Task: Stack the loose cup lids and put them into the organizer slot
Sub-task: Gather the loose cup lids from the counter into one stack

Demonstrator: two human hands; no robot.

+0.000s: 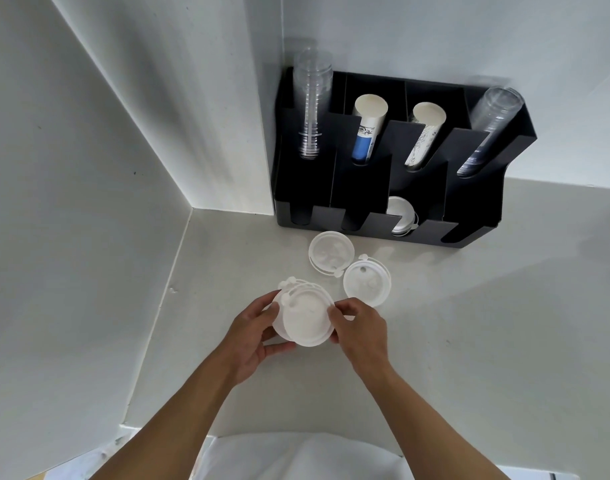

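Black organizer (362, 188) stands on the pale table (487, 306), pushed into the wall corner. Its four rear compartments hold upright stacks: clear cups (312, 102) at the left end, paper cups with blue print (367, 133) next, paper cups with line print (423, 136) third, clear cups (490, 129) at the right end. One front slot of the organizer, third from its left, already contains white lids (402, 216) standing on edge.

In front of the organizer, two loose lids lie flat on the table: one lid (331, 251) nearest the organizer, a second lid (365, 284) just beside it and touching or nearly touching at the tab.

Further from the organizer, a stack of lids (305, 317) is held above the table. Left hand (251, 337) grips the stack's left edge, thumb beneath and fingers along the rim. Right hand (360, 327) pinches its right edge. The upper lids in the stack sit offset, not fully nested
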